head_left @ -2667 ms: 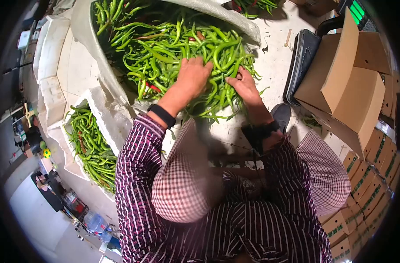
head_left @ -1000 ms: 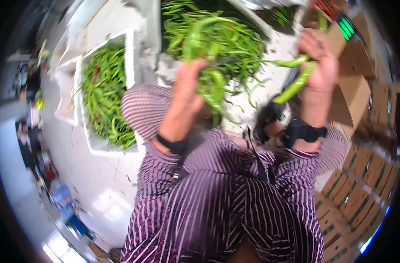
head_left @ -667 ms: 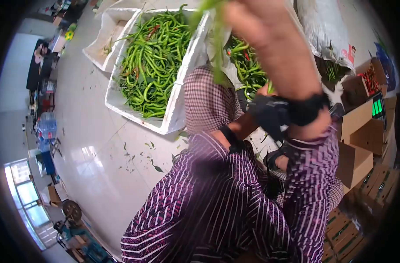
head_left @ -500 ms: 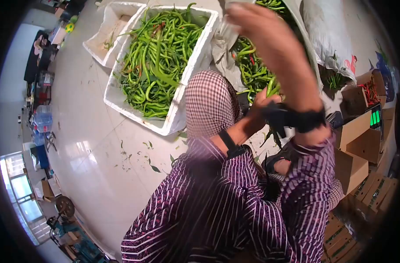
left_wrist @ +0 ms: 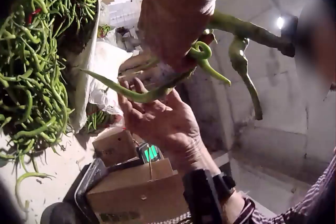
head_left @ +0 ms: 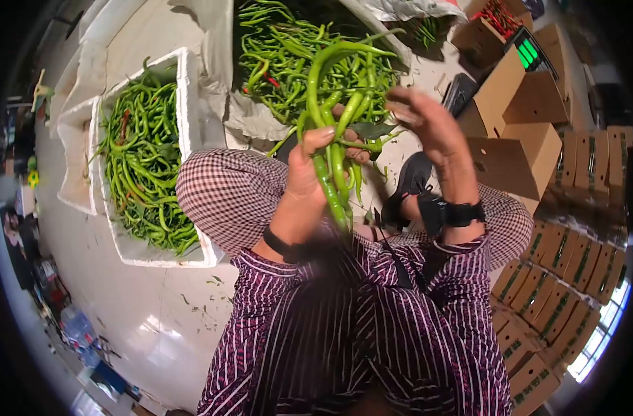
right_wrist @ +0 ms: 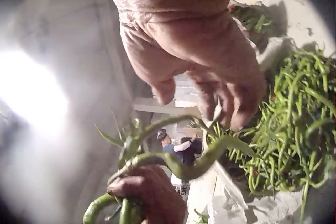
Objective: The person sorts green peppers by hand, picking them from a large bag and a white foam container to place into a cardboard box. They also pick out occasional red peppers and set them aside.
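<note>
My left hand [head_left: 306,173] grips a small bunch of long green chili peppers [head_left: 318,73] in front of my knees. Their curved tips stick out above and below the fist, and a dark green leaf [head_left: 372,130] hangs among them. To the right of the bunch is my right hand [head_left: 434,132], fingers spread and holding nothing. In the left wrist view, one chili pepper [left_wrist: 142,97] crosses in front of the right hand's fingers. The right wrist view has the right hand [right_wrist: 189,45] above the bunch. Beyond both hands lies a heap of green chili peppers [head_left: 282,52] with a few red ones.
A white foam box [head_left: 186,104] full of green chili peppers stands left of my knee. A whitish sack [head_left: 219,48] surrounds the heap. At right are an open cardboard box [head_left: 510,166], a scale with a green display [head_left: 528,52] and stacked cartons [head_left: 579,249].
Both hands left the heap, gripping chili peppers. The right hand swung left toward the foam box, a pepper dropped there, and it came back empty. The left hand kept its bunch. The view swung too.
</note>
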The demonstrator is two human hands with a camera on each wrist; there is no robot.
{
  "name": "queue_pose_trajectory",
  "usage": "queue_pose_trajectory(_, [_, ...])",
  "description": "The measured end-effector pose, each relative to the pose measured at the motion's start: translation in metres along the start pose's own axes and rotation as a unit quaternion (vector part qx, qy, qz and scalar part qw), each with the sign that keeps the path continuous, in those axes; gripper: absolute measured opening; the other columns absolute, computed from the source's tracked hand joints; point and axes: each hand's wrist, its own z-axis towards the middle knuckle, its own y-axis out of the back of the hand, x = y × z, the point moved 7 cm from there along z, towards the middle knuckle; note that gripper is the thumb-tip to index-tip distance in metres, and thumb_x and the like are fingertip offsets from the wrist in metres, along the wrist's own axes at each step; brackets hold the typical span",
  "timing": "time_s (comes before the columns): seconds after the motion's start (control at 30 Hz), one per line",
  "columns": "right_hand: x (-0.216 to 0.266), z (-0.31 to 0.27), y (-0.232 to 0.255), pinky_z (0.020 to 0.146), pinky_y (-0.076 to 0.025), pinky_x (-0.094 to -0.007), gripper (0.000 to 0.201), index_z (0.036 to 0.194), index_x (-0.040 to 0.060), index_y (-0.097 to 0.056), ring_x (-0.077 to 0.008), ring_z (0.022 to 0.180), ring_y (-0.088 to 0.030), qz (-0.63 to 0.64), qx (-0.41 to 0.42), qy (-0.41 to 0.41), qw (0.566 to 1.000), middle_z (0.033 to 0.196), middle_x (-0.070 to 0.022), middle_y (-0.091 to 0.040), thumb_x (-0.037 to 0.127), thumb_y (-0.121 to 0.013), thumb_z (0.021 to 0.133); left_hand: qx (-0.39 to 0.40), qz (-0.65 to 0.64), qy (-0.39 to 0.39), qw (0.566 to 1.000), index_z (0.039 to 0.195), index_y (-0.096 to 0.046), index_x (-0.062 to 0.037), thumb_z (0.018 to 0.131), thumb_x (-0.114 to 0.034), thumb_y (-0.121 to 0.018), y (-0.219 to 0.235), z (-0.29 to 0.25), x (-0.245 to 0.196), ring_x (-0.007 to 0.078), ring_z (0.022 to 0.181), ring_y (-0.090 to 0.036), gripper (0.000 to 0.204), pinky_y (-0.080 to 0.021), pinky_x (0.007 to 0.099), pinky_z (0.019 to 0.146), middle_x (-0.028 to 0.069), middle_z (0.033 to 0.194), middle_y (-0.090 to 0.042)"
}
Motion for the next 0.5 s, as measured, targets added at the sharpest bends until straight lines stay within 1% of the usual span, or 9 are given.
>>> queue_pose_trajectory(0.07, [-0.024,-0.013,-0.026,0.087,-0.045,-0.0315,0.052,0.127,-0.001,-0.052,-0.0192,0.102,-0.059,0.06,0.12,-0.018,0.991,0.118,-0.0131,-0.06,0.041,-0.053,0.095,0.022,-0.015,0.039,0.999,0.119,-0.052,-0.0054,0.078,-0.019,-0.06,-0.004,-0.001,0.007,0.0244,0.069,-0.06,0.044,-0.05,0.0386,0.066,0.0137,0.089,-0.061])
queue_pose_trajectory(0.13, [-0.037,-0.029,-0.037,0.086,-0.046,-0.0295,0.058,0.133,-0.002,-0.044,-0.0188,0.101,-0.059,0.188,0.162,-0.011,0.969,0.117,-0.0143,-0.059,0.041,-0.055,0.095,0.018,0.02,0.033,0.999,0.115,-0.056,-0.0094,0.078,-0.02,-0.06,-0.018,-0.004,0.009,0.0129,0.065,-0.047,0.039,-0.037,0.0321,0.064,-0.0006,0.075,-0.053])
queue_pose_trajectory(0.17, [-0.04,-0.034,-0.039,0.086,-0.046,-0.0279,0.068,0.138,-0.0028,-0.035,-0.0178,0.101,-0.059,0.208,0.165,-0.018,0.964,0.115,-0.014,-0.06,0.042,-0.058,0.092,0.043,0.023,0.041,0.998,0.109,-0.056,-0.0083,0.078,-0.02,-0.06,-0.019,-0.004,0.01,0.0112,0.065,-0.046,0.034,-0.035,0.0312,0.063,-0.0017,0.074,-0.052])
queue_pose_trajectory(0.2, [-0.04,-0.039,-0.038,0.086,-0.046,-0.0279,0.068,0.138,-0.0028,-0.035,-0.0178,0.101,-0.059,0.213,0.159,-0.016,0.964,0.115,-0.014,-0.06,0.042,-0.058,0.092,0.04,0.025,0.049,0.998,0.109,-0.056,-0.0083,0.078,-0.02,-0.06,-0.016,-0.003,0.012,0.0112,0.065,-0.046,0.034,-0.035,0.0312,0.063,-0.0017,0.074,-0.052])
queue_pose_trajectory(0.27, [-0.033,-0.048,-0.035,0.084,-0.046,-0.0279,0.08,0.141,-0.0024,-0.029,-0.0168,0.098,-0.059,0.086,0.124,-0.004,0.989,0.113,-0.0148,-0.06,0.046,-0.064,0.087,0.041,-0.042,0.034,0.998,0.108,-0.056,0.0037,0.077,-0.024,-0.058,-0.007,0.0,0.012,0.0204,0.066,-0.053,0.041,-0.043,0.038,0.065,0.0101,0.081,-0.061])
queue_pose_trajectory(0.3, [-0.02,-0.055,-0.039,0.082,-0.046,-0.0274,0.091,0.142,-0.0024,-0.025,-0.0157,0.095,-0.059,0.076,0.127,-0.012,0.989,0.11,-0.0161,-0.061,0.049,-0.069,0.082,0.012,-0.005,0.031,0.999,0.101,-0.058,0.001,0.077,-0.025,-0.058,0.002,0.001,0.011,0.0204,0.065,-0.053,0.035,-0.043,0.0387,0.064,0.0097,0.076,-0.06])
queue_pose_trajectory(0.4, [-0.022,-0.06,-0.031,0.084,-0.046,-0.0285,0.093,0.143,-0.0023,-0.023,-0.0177,0.094,-0.06,0.043,0.126,0.0,0.991,0.109,-0.0171,-0.061,0.049,-0.071,0.081,-0.024,0.01,0.032,0.999,0.096,-0.058,-0.0006,0.078,-0.024,-0.058,0.008,0.002,0.012,0.0204,0.065,-0.052,0.03,-0.042,0.0381,0.063,0.0087,0.072,-0.058])
queue_pose_trajectory(0.43, [-0.022,-0.061,-0.033,0.083,-0.046,-0.0285,0.092,0.144,-0.0022,-0.019,-0.0178,0.092,-0.06,0.062,0.135,0.004,0.989,0.11,-0.0177,-0.061,0.04,-0.072,0.082,0.014,-0.048,0.039,0.998,0.093,-0.059,-0.0001,0.079,-0.025,-0.058,0.004,0.002,0.013,0.0206,0.064,-0.052,0.029,-0.042,0.0375,0.063,0.0076,0.069,-0.056])
queue_pose_trajectory(0.5, [-0.025,-0.065,-0.04,0.08,-0.047,-0.0276,0.089,0.144,-0.0021,-0.017,-0.0169,0.09,-0.06,0.059,0.115,0.027,0.991,0.11,-0.0179,-0.061,0.034,-0.071,0.083,0.022,-0.048,0.052,0.997,0.094,-0.058,0.0003,0.08,-0.025,-0.057,-0.002,0.003,0.017,0.0203,0.064,-0.052,0.029,-0.042,0.0371,0.063,0.0076,0.069,-0.056])
